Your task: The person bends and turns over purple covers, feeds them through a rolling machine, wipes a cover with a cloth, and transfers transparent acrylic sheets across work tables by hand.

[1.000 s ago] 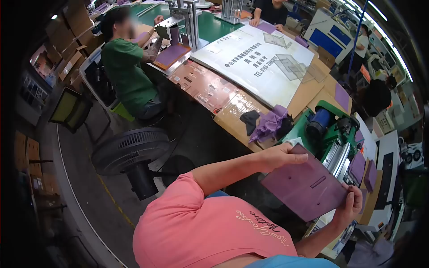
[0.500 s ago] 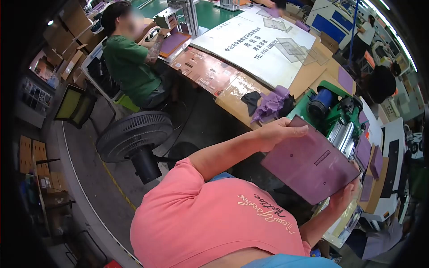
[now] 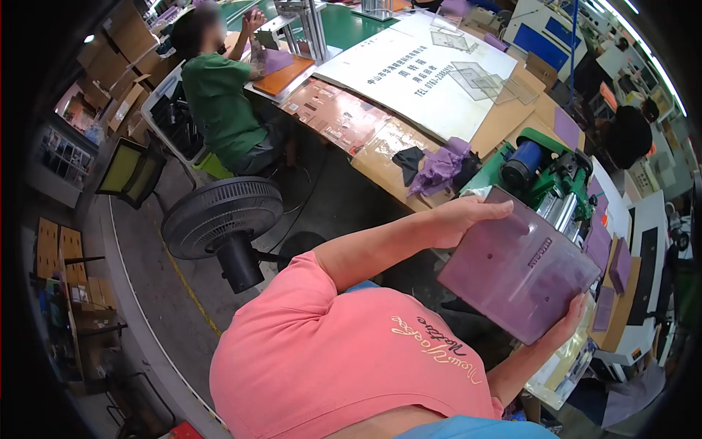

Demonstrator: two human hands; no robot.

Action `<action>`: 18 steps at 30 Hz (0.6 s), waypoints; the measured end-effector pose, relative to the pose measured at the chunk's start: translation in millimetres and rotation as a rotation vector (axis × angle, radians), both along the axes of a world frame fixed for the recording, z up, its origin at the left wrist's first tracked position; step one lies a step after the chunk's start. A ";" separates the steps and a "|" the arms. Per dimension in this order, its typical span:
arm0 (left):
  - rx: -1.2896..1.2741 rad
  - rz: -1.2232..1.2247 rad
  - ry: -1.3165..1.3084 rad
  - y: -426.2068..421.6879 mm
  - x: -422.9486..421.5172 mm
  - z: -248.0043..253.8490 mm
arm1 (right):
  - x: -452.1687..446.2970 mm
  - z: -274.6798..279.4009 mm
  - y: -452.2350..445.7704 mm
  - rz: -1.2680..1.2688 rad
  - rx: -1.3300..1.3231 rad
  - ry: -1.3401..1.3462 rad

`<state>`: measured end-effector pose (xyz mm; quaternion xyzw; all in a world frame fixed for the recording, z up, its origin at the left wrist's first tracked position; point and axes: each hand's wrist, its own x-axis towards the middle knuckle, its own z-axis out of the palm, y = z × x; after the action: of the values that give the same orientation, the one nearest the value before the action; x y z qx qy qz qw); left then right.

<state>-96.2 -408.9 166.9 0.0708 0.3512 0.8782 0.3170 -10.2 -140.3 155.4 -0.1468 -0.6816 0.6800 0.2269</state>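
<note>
head view: purple plate [image 3: 504, 282] held in both hands

the left hand [image 3: 464, 222] pinches the plate's upper corner, thumb across its face; the right hand [image 3: 569, 322] holds the lower right edge. the plate tilts beyond the pink shirt [image 3: 351, 344], near the green machine [image 3: 552, 179]. crumpled purple cloth [image 3: 441, 170] lies on the cardboard [image 3: 376, 157].

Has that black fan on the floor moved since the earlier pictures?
No. The black fan stands in the same place beside the yellow floor line; only the view has shifted.
</note>
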 end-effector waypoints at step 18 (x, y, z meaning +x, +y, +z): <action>-0.020 0.050 0.114 17.0 -11.1 22.4 | -3.7 10.3 7.4 -0.027 -0.003 -0.034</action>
<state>-107.3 -392.0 189.4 0.1085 0.3792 0.8767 0.2753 -14.0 -132.9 165.7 -0.1680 -0.6821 0.6754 0.2244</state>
